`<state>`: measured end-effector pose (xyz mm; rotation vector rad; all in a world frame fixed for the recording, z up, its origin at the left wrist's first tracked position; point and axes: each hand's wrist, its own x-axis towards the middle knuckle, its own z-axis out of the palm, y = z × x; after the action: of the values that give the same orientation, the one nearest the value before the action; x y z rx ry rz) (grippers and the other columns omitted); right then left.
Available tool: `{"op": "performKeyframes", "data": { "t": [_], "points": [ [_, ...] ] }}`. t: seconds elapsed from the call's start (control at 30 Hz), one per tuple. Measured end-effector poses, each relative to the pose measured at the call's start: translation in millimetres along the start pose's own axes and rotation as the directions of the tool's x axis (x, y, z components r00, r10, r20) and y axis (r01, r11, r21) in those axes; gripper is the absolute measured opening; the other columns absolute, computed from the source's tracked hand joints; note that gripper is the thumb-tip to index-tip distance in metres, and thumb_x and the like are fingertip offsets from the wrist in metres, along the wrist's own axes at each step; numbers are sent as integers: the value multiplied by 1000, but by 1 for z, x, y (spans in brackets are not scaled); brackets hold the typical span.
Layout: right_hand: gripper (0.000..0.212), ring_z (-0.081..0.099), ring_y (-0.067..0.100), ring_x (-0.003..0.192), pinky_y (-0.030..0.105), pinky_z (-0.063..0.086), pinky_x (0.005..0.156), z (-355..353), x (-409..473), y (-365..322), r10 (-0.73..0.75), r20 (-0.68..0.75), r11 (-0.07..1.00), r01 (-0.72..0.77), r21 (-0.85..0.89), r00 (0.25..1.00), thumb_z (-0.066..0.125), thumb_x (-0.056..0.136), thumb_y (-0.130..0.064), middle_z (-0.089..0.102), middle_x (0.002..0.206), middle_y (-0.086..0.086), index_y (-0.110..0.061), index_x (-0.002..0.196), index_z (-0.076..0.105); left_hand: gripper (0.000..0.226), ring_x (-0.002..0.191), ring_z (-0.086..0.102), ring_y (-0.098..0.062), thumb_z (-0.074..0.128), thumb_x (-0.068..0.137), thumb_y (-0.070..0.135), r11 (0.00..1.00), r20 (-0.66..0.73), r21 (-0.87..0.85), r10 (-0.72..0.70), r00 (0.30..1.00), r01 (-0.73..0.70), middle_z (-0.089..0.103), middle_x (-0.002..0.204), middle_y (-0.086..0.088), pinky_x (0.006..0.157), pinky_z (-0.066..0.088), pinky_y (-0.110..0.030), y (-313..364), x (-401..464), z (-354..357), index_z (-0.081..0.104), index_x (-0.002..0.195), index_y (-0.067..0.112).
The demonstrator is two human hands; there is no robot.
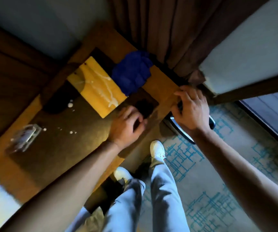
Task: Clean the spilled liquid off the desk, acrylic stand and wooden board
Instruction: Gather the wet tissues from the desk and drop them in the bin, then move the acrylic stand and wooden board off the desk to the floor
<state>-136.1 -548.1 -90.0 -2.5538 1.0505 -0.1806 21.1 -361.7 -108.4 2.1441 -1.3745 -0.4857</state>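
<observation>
Streaking across the yellow wooden board (94,86), the spilled liquid (104,86) shows as pale, branching lines that pool near the board's lower corner. The board lies flat on the desk (54,148), at its far part. More white droplets (70,103) sit on the dark desk mat just beside the board's left edge, and a further scatter (71,132) lies nearer the middle of the mat. The acrylic stand (25,138), clear and blurred, rests on the mat's left part, well apart from the board, with a small white spot just beside its upper right corner. A crumpled blue cloth (132,74) lies on the desk and overlaps the board's upper right corner.

The left hand (126,127) rests on the desk just below the board, fingers curled inward; whether it holds anything cannot be told. The right hand (191,109) is at the desk's right corner, its fingers curled round a dark, narrow object (180,104) that blur leaves unidentifiable.

The desk has an orange-brown wooden border around the darker mat. Brown curtains (168,30) hang behind its far edge, beside a pale window panel (252,51). The floor carries a grey carpet (210,190) with a teal line pattern. The person stands at the desk in light trousers and white shoes (157,148).
</observation>
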Motion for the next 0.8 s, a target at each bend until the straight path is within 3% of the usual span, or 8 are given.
{"op": "performKeyframes", "data": {
  "t": [0.1,0.17,0.27,0.33,0.53,0.63,0.8],
  "points": [
    [45,55,34,121,47,49,94,19,22,-52,-186,88,983,185,19,979,56,86,-34,58,137,8,-14,126,62,21,92,60,-28,63,93,31,982,-154,137,-108,982,129,62,101,-8,75,51,-40,-47,-40,-54,68,86,11],
    [55,44,33,136,50,43,104,34,38,-85,-265,190,960,276,-34,945,51,91,-41,45,152,10,-15,140,51,24,99,58,-29,61,93,33,939,-196,253,-185,963,232,62,112,-9,80,50,-42,-77,-72,-89,70,96,11],
    [67,23,34,151,52,29,115,62,67,-128,-357,336,906,411,-104,871,42,98,-49,22,165,11,-16,155,30,42,121,51,-33,49,96,44,839,-163,390,-343,925,380,51,140,-11,99,44,-48,-120,-121,-136,63,122,14],
    [69,17,35,153,53,23,118,81,87,-149,-387,389,874,467,-132,836,41,100,-50,17,167,12,-15,157,24,54,134,41,-38,41,95,49,769,-140,441,-451,881,463,40,151,-12,108,37,-54,-145,-149,-159,54,136,16],
    [72,19,36,152,56,21,119,117,129,-184,-289,416,896,397,-201,863,32,99,-55,21,165,15,-10,155,25,62,150,21,-38,42,101,49,556,-200,548,-638,743,625,23,163,-17,118,22,-54,-202,-197,-202,33,152,15],
    [82,20,37,152,56,20,119,120,137,-187,-250,412,912,356,-203,876,17,93,-58,23,163,18,-5,154,26,61,151,19,-37,41,101,49,535,-212,572,-636,742,622,25,162,-17,118,21,-53,-217,-203,-209,35,151,14],
    [80,22,38,150,55,25,116,127,146,-183,-202,394,935,297,-196,897,16,92,-53,28,161,20,0,148,36,53,149,22,-39,44,102,42,542,-179,582,-642,746,606,33,159,-17,117,21,-54,-235,-199,-210,42,148,15]
  ]
}}
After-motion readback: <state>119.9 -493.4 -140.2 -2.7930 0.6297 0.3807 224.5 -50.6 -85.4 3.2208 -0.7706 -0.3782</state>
